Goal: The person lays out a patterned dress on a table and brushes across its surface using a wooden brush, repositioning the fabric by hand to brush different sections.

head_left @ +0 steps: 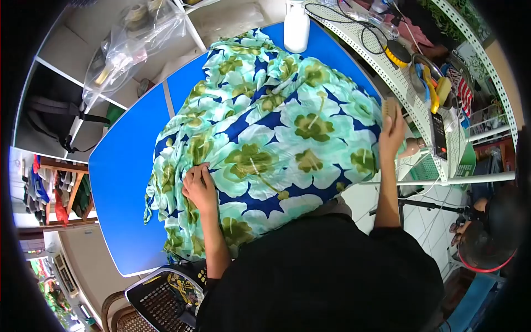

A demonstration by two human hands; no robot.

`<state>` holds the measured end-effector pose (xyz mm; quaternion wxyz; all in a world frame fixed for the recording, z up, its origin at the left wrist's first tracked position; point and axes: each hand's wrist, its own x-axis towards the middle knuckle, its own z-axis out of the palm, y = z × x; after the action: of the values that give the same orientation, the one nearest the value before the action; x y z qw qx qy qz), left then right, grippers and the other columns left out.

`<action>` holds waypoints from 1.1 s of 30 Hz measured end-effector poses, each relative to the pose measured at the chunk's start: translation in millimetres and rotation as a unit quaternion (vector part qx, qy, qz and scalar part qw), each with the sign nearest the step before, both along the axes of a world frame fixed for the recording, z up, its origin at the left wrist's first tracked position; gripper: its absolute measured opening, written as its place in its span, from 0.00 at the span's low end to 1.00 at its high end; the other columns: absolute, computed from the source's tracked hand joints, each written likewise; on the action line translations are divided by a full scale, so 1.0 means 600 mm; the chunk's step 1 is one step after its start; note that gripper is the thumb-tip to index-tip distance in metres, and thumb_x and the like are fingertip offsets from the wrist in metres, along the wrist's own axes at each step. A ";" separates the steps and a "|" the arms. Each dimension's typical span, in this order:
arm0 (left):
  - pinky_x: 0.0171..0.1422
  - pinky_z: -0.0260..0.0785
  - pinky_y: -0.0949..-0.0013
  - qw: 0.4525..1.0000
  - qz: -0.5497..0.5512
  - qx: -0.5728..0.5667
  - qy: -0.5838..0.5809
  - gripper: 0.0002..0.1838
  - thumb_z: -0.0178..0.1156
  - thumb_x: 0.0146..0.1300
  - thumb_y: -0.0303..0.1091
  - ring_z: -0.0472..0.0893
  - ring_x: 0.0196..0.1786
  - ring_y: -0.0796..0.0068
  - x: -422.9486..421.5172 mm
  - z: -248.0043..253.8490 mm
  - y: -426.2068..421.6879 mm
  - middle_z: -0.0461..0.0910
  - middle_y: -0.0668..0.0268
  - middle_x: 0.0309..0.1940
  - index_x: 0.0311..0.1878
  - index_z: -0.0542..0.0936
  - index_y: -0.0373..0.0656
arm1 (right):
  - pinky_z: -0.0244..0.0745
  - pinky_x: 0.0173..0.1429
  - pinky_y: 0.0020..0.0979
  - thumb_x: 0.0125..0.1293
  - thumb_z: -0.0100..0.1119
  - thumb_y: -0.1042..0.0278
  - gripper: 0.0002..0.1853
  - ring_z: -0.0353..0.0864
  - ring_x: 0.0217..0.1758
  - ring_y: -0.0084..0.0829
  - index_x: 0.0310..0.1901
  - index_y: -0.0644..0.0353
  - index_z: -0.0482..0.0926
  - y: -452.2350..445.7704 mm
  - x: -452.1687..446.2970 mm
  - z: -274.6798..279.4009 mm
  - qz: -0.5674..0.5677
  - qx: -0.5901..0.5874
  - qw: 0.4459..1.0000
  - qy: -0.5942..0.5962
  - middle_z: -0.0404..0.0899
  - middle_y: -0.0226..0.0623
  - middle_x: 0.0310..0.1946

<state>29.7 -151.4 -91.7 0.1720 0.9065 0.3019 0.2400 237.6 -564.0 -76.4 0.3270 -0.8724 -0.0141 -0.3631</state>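
A large floral cloth (260, 149) in mint, olive and dark blue lies rumpled over the blue table (119, 182). My left hand (199, 187) rests on the cloth at its left part, fingers bent and close together against the fabric; whether a fold is pinched is too small to tell. Near the cloth's right edge, my right hand (392, 134) is closed around a small wooden brush (390, 109), its pale bristles showing above the fingers. A white bottle (296, 30) stands at the table's far edge, beyond the cloth.
A white perforated shelf (395, 72) on the right bears a yellow-and-black round object (397, 53), cables, tools and a black remote (438, 135). A black basket (163, 301) stands at the lower left. White cubbies with plastic bags (130, 47) line the back left.
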 end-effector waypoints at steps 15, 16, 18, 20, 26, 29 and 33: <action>0.59 0.51 0.59 0.998 -0.059 -0.023 -0.015 0.10 0.54 0.63 0.40 0.71 0.52 0.70 -0.008 0.020 0.002 0.74 0.72 0.42 0.44 0.80 0.55 | 0.63 0.61 0.38 0.71 0.42 0.58 0.22 0.70 0.56 0.45 0.61 0.62 0.66 0.226 0.094 -0.053 0.366 0.073 0.925 0.065 0.70 0.50 0.54; 0.61 0.50 0.59 0.997 -0.067 -0.043 -0.011 0.12 0.53 0.64 0.41 0.71 0.53 0.69 -0.010 0.020 0.006 0.74 0.72 0.45 0.47 0.80 0.54 | 0.63 0.60 0.38 0.71 0.42 0.58 0.22 0.70 0.56 0.45 0.61 0.62 0.66 0.254 0.121 -0.056 0.390 0.066 0.917 0.049 0.70 0.50 0.54; 0.62 0.50 0.58 0.990 -0.084 -0.100 -0.054 0.13 0.53 0.63 0.43 0.71 0.54 0.68 -0.017 0.024 0.011 0.74 0.70 0.48 0.48 0.79 0.54 | 0.64 0.60 0.38 0.71 0.42 0.58 0.22 0.70 0.56 0.47 0.61 0.60 0.66 0.307 0.161 -0.065 0.434 0.051 0.899 0.023 0.70 0.50 0.54; 0.67 0.46 0.51 0.980 -0.105 -0.163 -0.041 0.19 0.54 0.62 0.47 0.68 0.60 0.63 -0.033 0.041 0.003 0.70 0.65 0.57 0.54 0.76 0.53 | 0.64 0.59 0.39 0.70 0.43 0.58 0.21 0.70 0.56 0.47 0.60 0.59 0.66 0.348 0.192 -0.067 0.428 0.041 0.902 0.033 0.71 0.49 0.53; 0.70 0.32 0.37 0.981 -0.140 0.009 0.132 0.26 0.56 0.60 0.52 0.54 0.72 0.56 -0.098 0.042 -0.106 0.57 0.63 0.69 0.62 0.70 0.60 | 0.71 0.52 0.38 0.68 0.47 0.65 0.15 0.76 0.46 0.44 0.52 0.62 0.71 0.421 -0.043 0.061 0.590 0.143 0.794 0.035 0.75 0.47 0.46; 0.70 0.34 0.38 0.983 -0.119 -0.008 0.142 0.27 0.57 0.60 0.51 0.53 0.72 0.58 -0.093 0.034 -0.104 0.56 0.64 0.70 0.63 0.70 0.61 | 0.73 0.45 0.34 0.60 0.57 0.68 0.19 0.77 0.42 0.37 0.54 0.58 0.73 0.370 -0.122 0.043 0.598 -0.082 0.797 -0.025 0.73 0.41 0.37; 0.71 0.34 0.40 0.984 -0.111 -0.007 0.136 0.19 0.53 0.64 0.40 0.57 0.71 0.60 -0.085 0.020 -0.071 0.61 0.66 0.68 0.59 0.74 0.60 | 0.68 0.53 0.39 0.60 0.56 0.69 0.22 0.73 0.47 0.42 0.58 0.55 0.72 0.252 -0.043 -0.005 0.424 -0.124 0.894 0.081 0.72 0.43 0.41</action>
<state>-21.3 -193.9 -79.7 0.1615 0.9573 0.2215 0.0920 212.1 -412.7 -79.4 0.3390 -0.8436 -0.4007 -0.1135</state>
